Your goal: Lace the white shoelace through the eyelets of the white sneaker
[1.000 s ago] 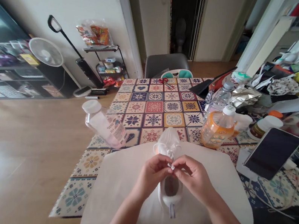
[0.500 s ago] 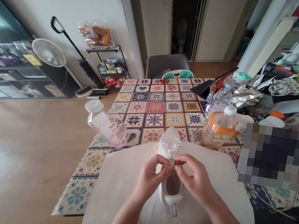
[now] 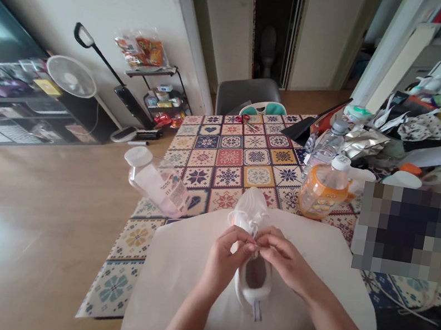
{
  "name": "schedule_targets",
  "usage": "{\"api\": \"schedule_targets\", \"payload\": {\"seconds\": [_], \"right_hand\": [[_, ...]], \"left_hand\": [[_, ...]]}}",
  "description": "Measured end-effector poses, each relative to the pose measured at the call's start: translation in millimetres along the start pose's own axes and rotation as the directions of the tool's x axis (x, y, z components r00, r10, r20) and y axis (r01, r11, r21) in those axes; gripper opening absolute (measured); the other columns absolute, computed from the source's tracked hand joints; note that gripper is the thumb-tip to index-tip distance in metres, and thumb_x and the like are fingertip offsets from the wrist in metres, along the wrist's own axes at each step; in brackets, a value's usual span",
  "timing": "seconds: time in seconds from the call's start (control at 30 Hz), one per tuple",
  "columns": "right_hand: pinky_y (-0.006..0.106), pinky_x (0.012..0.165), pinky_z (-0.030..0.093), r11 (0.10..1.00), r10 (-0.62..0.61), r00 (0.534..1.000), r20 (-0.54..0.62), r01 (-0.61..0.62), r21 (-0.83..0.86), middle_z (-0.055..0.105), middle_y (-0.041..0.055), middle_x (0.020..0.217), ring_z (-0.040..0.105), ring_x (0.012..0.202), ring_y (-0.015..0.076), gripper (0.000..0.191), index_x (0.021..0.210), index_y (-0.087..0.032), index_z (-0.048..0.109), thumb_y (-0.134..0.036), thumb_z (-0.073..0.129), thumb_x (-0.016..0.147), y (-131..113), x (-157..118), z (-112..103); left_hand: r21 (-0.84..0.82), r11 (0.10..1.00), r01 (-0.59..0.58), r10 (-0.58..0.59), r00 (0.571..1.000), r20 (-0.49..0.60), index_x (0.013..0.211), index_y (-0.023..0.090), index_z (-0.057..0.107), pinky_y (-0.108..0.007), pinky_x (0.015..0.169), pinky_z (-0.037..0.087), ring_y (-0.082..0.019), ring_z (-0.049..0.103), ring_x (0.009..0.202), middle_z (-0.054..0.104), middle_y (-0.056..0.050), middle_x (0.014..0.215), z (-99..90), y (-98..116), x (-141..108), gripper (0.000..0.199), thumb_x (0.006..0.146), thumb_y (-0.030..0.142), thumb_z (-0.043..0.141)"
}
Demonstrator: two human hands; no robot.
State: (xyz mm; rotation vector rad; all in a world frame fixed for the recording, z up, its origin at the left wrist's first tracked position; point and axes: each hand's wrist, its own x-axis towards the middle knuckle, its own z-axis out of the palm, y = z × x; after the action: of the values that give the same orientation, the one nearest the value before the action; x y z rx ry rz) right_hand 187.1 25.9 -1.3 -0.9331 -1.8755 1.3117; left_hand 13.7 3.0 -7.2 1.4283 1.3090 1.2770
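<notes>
White shoe (image 3: 253, 294) sits beneath the hands (image 3: 224, 255) (pinched part (image 3: 256, 247) obscured).

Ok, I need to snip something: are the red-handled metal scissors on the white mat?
No, the scissors lie on the colourful patterned tablecloth, beyond the mat.

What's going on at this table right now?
A person has both hands on a white shoe, the left hand and the right hand meeting over the laces just in front of the opening. Their fingertips are pinched together there, too small to make out exactly. The shoe lies on a white mat, its toe pointing away from the person. A clear bottle with an orange band stands beyond the mat.
</notes>
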Motion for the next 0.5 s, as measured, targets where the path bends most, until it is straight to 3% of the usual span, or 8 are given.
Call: {"api": "schedule_targets", "payload": {"seconds": [0.13,0.27,0.37,0.5], "right_hand": [[0.036,0.089,0.046,0.968,-0.153,0.985,-0.076,0.133,-0.213,0.06,0.0053,0.104,0.058,0.1,0.0213,0.013,0.094,-0.021,0.059,-0.014,0.059,0.083,0.3,-2.5,4.8],[0.038,0.085,0.043,0.812,-0.431,0.884,-0.181,0.293,-0.505,0.065,0.0045,0.094,0.059,0.09,0.0209,0.012,0.095,-0.021,0.055,-0.016,0.063,0.087,1.7,-1.7,12.4],[0.037,0.086,0.042,0.739,-0.521,0.843,-0.133,0.367,-0.565,0.067,0.0031,0.091,0.061,0.087,0.0185,0.013,0.099,-0.021,0.054,-0.012,0.058,0.09,-1.1,-1.0,11.9],[0.039,0.09,0.039,0.689,-0.52,0.854,-0.024,0.402,-0.602,0.068,0.0029,0.092,0.06,0.091,0.0187,0.025,0.102,-0.023,0.058,-0.004,0.051,0.088,-3.9,-0.8,8.4]], "left_hand": [[-0.06,0.994,0.094,-0.094,0.996,-0.002,0.069,0.018,0.065,-0.027,0.066,0.04,-0.015,0.051,0.068,0.058,-0.001,0.07,2.8,-6.1,0.0,0.024,0.079,0.04,0.068],[-0.205,0.956,0.212,-0.207,0.977,0.047,0.069,0.017,0.062,-0.024,0.059,0.034,-0.012,0.042,0.06,0.05,0.003,0.061,5.7,-10.5,0.4,0.033,0.077,0.049,0.069],[-0.301,0.909,0.29,-0.274,0.957,0.093,0.068,0.017,0.059,-0.023,0.055,0.03,-0.009,0.035,0.054,0.045,0.005,0.056,5.9,-8.3,0.5,0.039,0.074,0.054,0.071],[-0.347,0.881,0.321,-0.302,0.947,0.11,0.068,0.016,0.057,-0.022,0.052,0.026,-0.008,0.033,0.052,0.045,0.006,0.056,5.0,-2.5,1.6,0.042,0.072,0.054,0.073]]}}
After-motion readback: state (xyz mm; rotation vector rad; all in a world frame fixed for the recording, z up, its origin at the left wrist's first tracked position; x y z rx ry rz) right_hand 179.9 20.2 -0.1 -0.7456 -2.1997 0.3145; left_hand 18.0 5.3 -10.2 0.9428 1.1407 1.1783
